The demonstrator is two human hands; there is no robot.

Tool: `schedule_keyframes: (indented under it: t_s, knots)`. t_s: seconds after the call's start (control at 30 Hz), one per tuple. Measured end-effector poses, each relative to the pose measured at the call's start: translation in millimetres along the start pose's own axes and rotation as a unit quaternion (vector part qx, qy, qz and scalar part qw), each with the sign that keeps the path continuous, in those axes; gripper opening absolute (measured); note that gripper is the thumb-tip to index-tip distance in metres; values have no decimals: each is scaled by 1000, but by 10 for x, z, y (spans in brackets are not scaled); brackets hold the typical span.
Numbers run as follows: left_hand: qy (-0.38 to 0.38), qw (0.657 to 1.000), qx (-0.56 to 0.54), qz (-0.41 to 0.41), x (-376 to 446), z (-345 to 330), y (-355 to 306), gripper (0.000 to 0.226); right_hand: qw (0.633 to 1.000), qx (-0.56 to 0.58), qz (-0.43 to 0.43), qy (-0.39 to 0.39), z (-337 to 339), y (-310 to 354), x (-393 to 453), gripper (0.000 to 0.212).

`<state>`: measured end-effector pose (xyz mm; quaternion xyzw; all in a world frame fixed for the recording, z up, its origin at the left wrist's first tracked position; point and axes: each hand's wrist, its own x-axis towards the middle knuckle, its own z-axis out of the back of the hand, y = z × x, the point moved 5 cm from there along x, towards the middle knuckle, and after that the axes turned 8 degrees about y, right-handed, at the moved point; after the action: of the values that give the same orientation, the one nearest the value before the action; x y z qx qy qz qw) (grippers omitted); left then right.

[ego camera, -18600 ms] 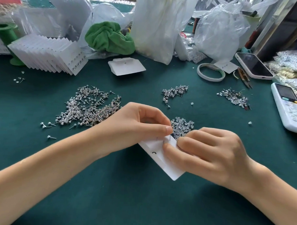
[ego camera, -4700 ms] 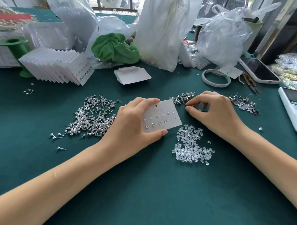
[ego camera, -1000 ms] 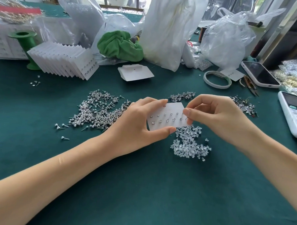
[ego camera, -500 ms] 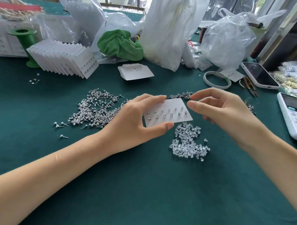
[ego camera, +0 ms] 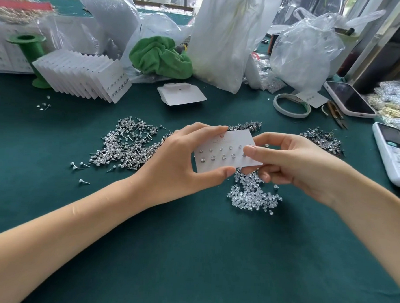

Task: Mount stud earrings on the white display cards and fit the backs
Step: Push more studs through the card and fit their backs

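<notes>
White card (ego camera: 226,152) sits between your hands above the desk (ego camera: 190,254), face up and tilted a little, its far edge higher on the right. Two rows of small clear studs run across it, five showing in the upper row and four in the lower before your right thumb covers the rest. A faint red mark and a line of tiny print lie near the top edge. Your left hand (ego camera: 177,166) pinches the card, fingers over the top edge and thumb under the bottom edge. Your right hand (ego camera: 292,164) pinches the right end, thumb on the face and fingers curled behind. Just below lies a heap of clear backs (ego camera: 253,195). Loose silver studs (ego camera: 126,145) are spread on the desk to the left.
</notes>
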<state>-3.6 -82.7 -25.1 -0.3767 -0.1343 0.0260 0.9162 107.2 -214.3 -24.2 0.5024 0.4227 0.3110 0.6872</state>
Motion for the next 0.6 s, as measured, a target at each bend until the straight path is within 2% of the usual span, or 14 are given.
schedule_keyframes:
  t_s: [0.17, 0.37, 0.47, 0.6]
  knots:
    - [-7, 1000, -2, -13, 1, -2, -8, 67, 1000, 16, 6, -6, 6, -16, 9, 50]
    - [-26, 998, 16, -46, -10, -8, -27, 69, 999, 27, 25, 13, -32, -7, 4, 34]
    - [-45, 998, 22, -50, 3, 17, 10, 81, 998, 40, 52, -15, 9, 38, 1, 28]
    - [-92, 995, 15, 21, 16, 52, 114, 87, 987, 55, 122, -92, 172, 127, -68, 26]
